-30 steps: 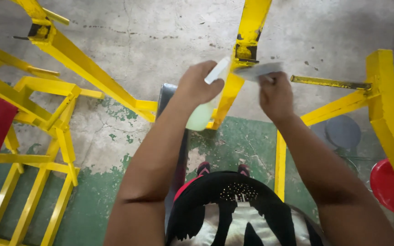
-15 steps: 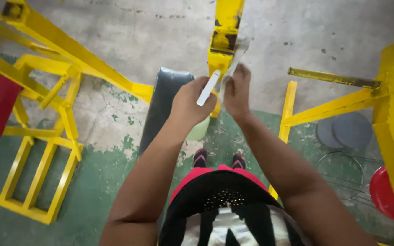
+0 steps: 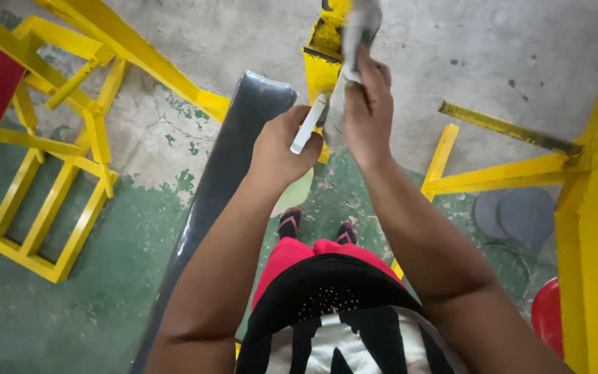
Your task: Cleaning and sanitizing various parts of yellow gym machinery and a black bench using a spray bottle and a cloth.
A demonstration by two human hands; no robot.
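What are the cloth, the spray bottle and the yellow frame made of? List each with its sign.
Grey crumpled cloth: soft fabric, it folds limply.
Pale green spray bottle: likely translucent plastic, with a white trigger.
Yellow painted frame: probably steel; paint is chipped to dark metal.

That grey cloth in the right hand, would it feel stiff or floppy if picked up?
Probably floppy: the grey cloth bunches and folds under the right hand. Likely light, since it is pinned against the yellow post by one hand.

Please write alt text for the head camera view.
Seen from above, a person's right hand presses a grey cloth on a yellow metal frame, while the left hand holds a pale green spray bottle above a black bench pad.
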